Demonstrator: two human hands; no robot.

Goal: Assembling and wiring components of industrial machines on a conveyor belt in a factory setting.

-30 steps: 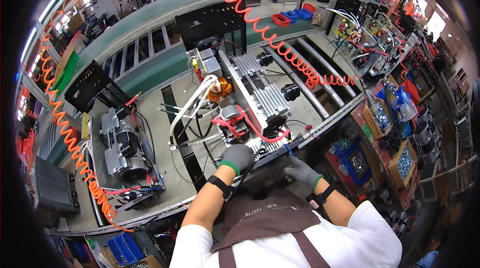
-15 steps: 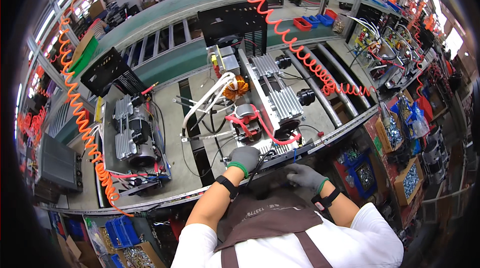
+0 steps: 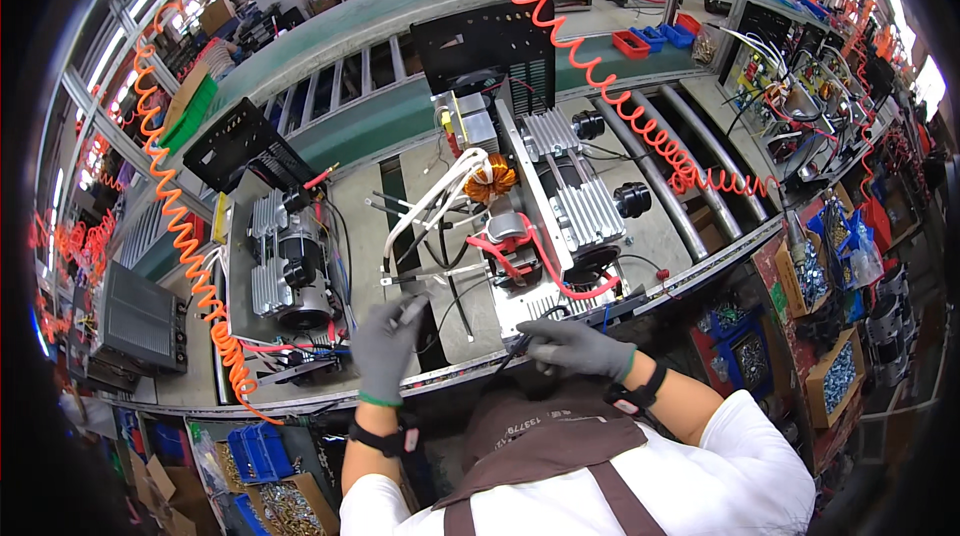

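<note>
My left hand (image 3: 386, 354), in a grey glove with a green cuff, is raised at the bench's front edge. Its fingers reach up, apart and a little blurred, below the lug ends of thick white cables (image 3: 432, 198). Gloved alike, my right hand (image 3: 580, 348) closes its fingers around a black cable (image 3: 513, 344) at the front of the middle machine unit. That unit carries finned silver heatsinks (image 3: 588, 216), a copper-wound coil (image 3: 490, 179), red cables (image 3: 545, 261) and an upright black perforated panel (image 3: 485, 51). The right fingertips partly hide the black cable.
A similar unit (image 3: 285, 261) stands at left, beside a grey metal case (image 3: 142, 321). Coiled orange air hoses (image 3: 165, 171) hang on both sides. Steel rollers (image 3: 655, 181) lie right of the middle unit. Boxes of screws (image 3: 835, 376) sit at right, blue bins (image 3: 258, 454) lower left.
My left hand has left the front of the middle unit and moved left. My right hand has moved up and left to the black cable there. The view has shifted slightly.
</note>
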